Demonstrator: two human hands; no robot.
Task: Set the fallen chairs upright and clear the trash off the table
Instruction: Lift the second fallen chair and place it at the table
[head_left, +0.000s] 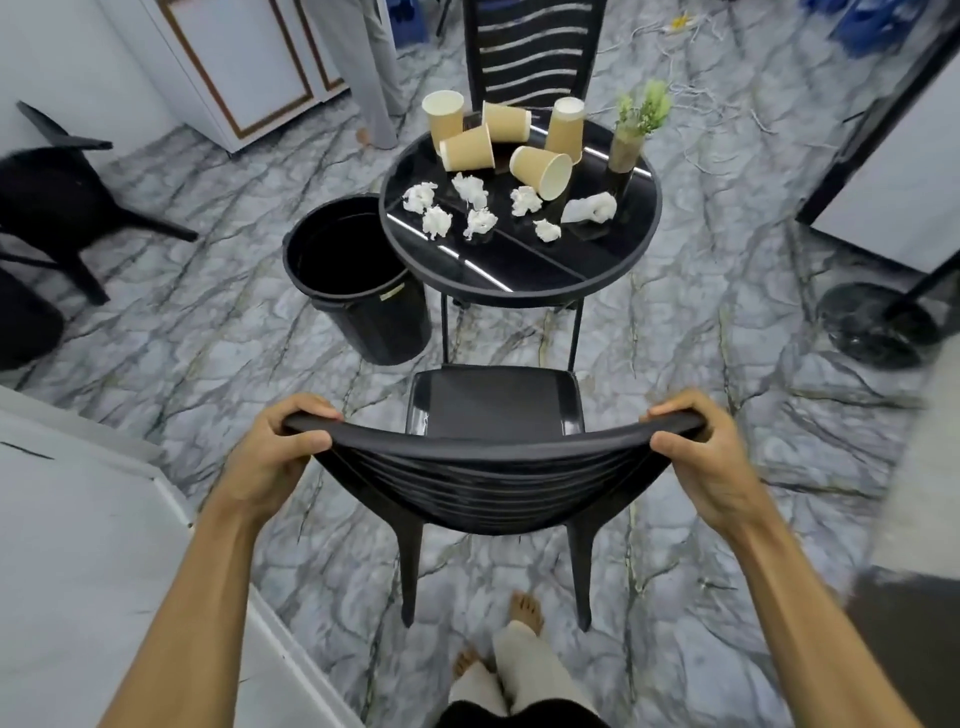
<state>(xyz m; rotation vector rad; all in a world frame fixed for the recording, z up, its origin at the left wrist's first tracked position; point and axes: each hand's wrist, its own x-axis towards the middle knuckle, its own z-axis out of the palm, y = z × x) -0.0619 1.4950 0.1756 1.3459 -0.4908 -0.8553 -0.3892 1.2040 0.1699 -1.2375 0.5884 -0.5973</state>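
Marble-look grey floor, white cabinets (244, 67) upper left of frame. Fingers (306, 408) of left hand (270, 457) curled over top rail of black chair (488, 467), thumb pressed on near side; same w/ right hand (701, 457) at opp. end. Both clenched on backrest corners, prob. for even control while steadying or nudging it. Upright at lower centre of frame, rear legs on floor, seat facing round black table (519, 293) just beyond. On tabletop, upper centre: five paper cups (467, 148), three on their sides, two standing, plus approx. seven crumpled tissues (436, 221) scattered toward near edge; trash not yet cleared. Small plant in vase (631, 145) at table's right side, prob. decor, not rubbish. Black bin (358, 270) just beside table's left edge, mouth open, handy for dropping trash straight in. Second chair (535, 57) upright behind table, top centre. Third chair (57, 202) tipped over at left edge of frame, well apart; looks like next job. Someone else's trouser legs (374, 78) at top, near cabinets. Round black stand base (878, 325) at right. Writing: small pale label (390, 295) on bin wall, too small to read; no print visible on cups, no brands legible elsewhere.
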